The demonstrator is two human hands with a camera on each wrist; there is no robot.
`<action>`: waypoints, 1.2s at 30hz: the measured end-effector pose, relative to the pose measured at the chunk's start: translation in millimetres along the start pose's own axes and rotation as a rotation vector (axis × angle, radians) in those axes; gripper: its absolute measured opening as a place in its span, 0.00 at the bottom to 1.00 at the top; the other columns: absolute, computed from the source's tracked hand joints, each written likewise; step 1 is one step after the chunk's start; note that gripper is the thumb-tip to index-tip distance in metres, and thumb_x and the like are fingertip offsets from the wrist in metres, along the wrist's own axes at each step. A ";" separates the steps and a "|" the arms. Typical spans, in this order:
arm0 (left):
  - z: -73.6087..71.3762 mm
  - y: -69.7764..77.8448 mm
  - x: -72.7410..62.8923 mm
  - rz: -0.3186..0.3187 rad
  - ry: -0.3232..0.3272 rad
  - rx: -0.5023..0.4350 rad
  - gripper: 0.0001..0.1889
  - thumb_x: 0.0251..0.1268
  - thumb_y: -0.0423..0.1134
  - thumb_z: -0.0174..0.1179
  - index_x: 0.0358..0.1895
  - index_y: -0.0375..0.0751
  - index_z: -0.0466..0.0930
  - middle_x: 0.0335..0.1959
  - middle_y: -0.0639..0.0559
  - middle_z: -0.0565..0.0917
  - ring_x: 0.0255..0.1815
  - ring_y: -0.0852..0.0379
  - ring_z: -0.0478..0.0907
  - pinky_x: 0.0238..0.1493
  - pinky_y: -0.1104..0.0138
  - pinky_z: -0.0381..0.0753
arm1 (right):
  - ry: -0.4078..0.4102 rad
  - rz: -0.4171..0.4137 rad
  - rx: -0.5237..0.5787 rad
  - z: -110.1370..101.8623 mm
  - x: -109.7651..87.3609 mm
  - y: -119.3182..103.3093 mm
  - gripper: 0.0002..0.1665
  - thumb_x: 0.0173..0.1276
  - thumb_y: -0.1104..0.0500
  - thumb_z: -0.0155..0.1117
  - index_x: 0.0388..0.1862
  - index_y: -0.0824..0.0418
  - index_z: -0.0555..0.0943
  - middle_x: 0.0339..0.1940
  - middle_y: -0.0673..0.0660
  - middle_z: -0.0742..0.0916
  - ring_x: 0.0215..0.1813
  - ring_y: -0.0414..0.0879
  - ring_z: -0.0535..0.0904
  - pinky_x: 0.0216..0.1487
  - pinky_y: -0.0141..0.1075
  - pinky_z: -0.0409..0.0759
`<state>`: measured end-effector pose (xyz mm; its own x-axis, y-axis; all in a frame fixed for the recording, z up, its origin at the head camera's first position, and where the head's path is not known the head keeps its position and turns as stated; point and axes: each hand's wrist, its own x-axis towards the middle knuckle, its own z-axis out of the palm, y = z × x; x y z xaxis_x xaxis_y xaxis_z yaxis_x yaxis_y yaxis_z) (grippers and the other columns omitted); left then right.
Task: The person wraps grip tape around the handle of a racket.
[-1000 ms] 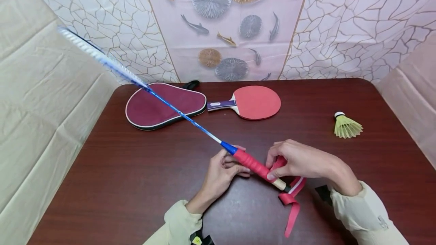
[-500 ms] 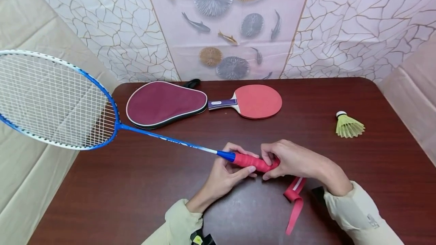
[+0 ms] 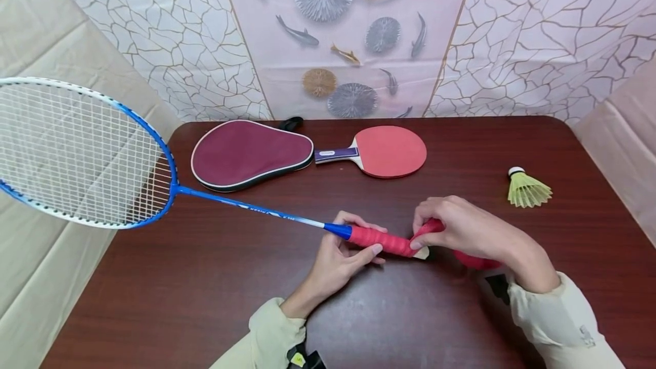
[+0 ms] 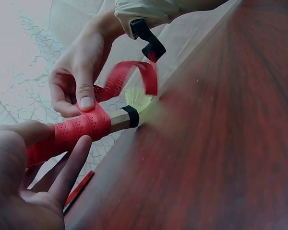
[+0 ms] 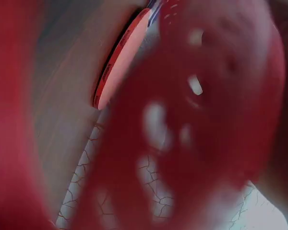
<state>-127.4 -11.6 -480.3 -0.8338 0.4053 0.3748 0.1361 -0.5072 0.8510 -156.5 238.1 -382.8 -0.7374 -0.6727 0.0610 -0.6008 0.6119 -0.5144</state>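
A blue-and-white badminton racket (image 3: 251, 207) slants above the table, its strung head at the left. My left hand (image 3: 333, 261) holds its handle, with thumb and fingers around the red wrapping. Perforated red grip tape (image 4: 81, 128) winds around most of the handle in overlapping turns. Beyond the last turn, the bare wooden handle end (image 4: 119, 120) shows, with a black band at its tip. My right hand (image 3: 471, 232) pinches the tape where it leaves the handle. The tape's loose length curls beneath that wrist. Blurred red tape (image 5: 230, 120) covers much of the right wrist view.
Toward the back of the brown table (image 3: 169, 278) lie a maroon paddle case (image 3: 251, 154) and a red table tennis paddle (image 3: 390, 151). A yellow shuttlecock (image 3: 528, 188) lies at the right. Patterned cloth (image 3: 328, 44) hangs behind the table.
The racket has turned so its strung face shows, its head swinging down and left. My right hand went around the handle end, then back up and right, and the loose tape end has lifted.
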 end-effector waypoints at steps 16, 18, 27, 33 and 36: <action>-0.3 2.0 0.4 -0.009 -0.032 -0.022 0.22 0.62 0.16 0.57 0.54 0.30 0.60 0.53 0.27 0.77 0.44 0.25 0.78 0.36 0.39 0.80 | -0.021 -0.004 -0.036 5.1 1.6 0.4 0.09 0.58 0.51 0.77 0.31 0.41 0.82 0.31 0.37 0.80 0.36 0.35 0.75 0.38 0.33 0.77; -0.5 2.0 0.3 -0.010 -0.037 -0.022 0.21 0.62 0.16 0.57 0.54 0.30 0.60 0.53 0.27 0.77 0.45 0.26 0.78 0.35 0.39 0.80 | -0.037 -0.035 -0.030 6.3 2.1 0.8 0.08 0.58 0.53 0.76 0.35 0.42 0.85 0.33 0.36 0.81 0.38 0.35 0.76 0.40 0.33 0.77; -0.6 1.2 0.1 -0.009 -0.040 -0.028 0.21 0.62 0.16 0.57 0.54 0.30 0.60 0.53 0.26 0.77 0.42 0.16 0.73 0.34 0.40 0.80 | -0.082 -0.088 -0.021 7.2 3.5 1.7 0.08 0.61 0.56 0.74 0.38 0.44 0.87 0.33 0.35 0.81 0.41 0.34 0.75 0.43 0.33 0.77; -1.2 -0.5 -0.4 -0.015 -0.046 -0.038 0.21 0.63 0.16 0.57 0.54 0.29 0.59 0.53 0.25 0.77 0.45 0.22 0.76 0.35 0.39 0.80 | -0.087 -0.057 -0.012 8.8 3.4 -1.0 0.06 0.61 0.55 0.75 0.35 0.44 0.86 0.33 0.35 0.82 0.40 0.34 0.76 0.43 0.33 0.78; -1.3 -0.9 -1.4 -0.027 -0.055 -0.050 0.23 0.63 0.17 0.56 0.56 0.29 0.56 0.54 0.24 0.75 0.49 0.29 0.78 0.37 0.40 0.81 | -0.093 -0.023 -0.005 10.5 2.7 -2.9 0.06 0.60 0.52 0.75 0.34 0.43 0.85 0.33 0.36 0.81 0.38 0.34 0.77 0.42 0.33 0.78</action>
<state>-127.1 -12.7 -482.1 -0.8060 0.4596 0.3731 0.0861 -0.5326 0.8420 -153.5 230.1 -390.1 -0.6920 -0.7219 -0.0072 -0.6187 0.5981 -0.5094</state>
